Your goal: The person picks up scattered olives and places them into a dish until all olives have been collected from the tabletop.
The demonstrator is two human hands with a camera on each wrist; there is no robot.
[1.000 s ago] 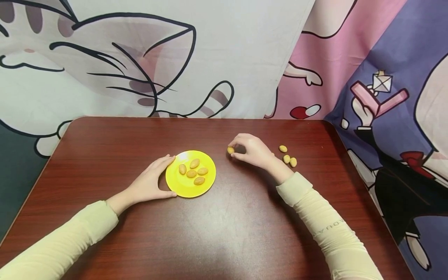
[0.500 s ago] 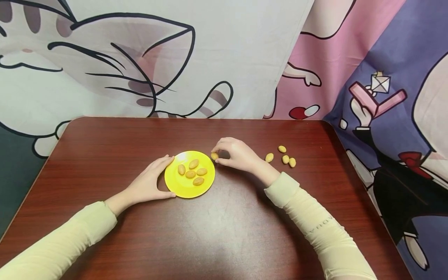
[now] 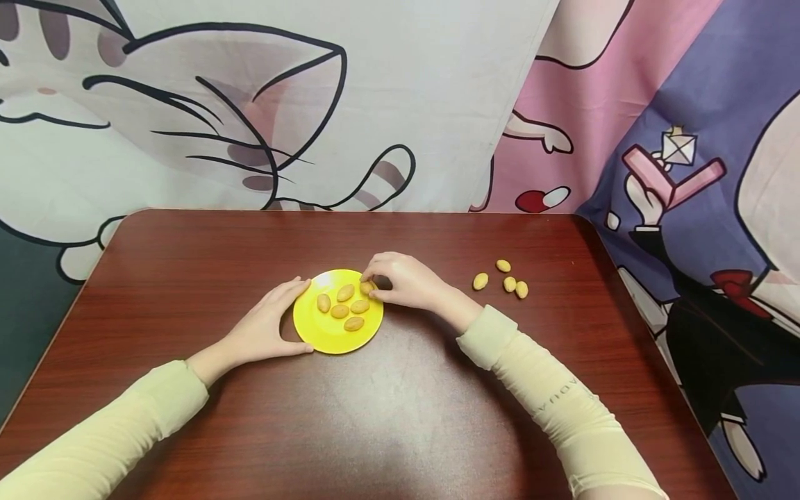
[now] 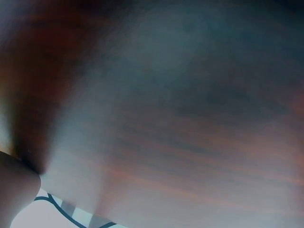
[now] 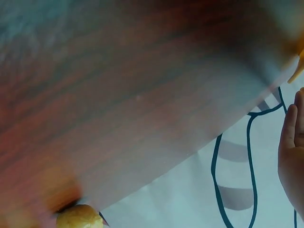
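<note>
A round yellow plate lies on the brown table, with several small oval yellow-brown pieces, like tiny potatoes, on it. My left hand spans the plate's left side, its extended fingers and thumb touching the rim. At the plate's upper right, my right hand pinches another oval yellow piece between thumb and fingers, over the rim. Whether that piece touches the plate I cannot tell. Blur covers most of the left wrist view. In the right wrist view a loose oval piece shows at the bottom.
Several loose oval pieces lie on the table to the right of my right hand. Behind the table's far edge hangs a white cloth with a cartoon cat, joined by pink and blue printed cloth on the right.
My right hand has moved left with the pinched piece, from the table to over the plate's rim. A loose piece hidden behind the wrist now shows. The left hand has stayed at the plate.
</note>
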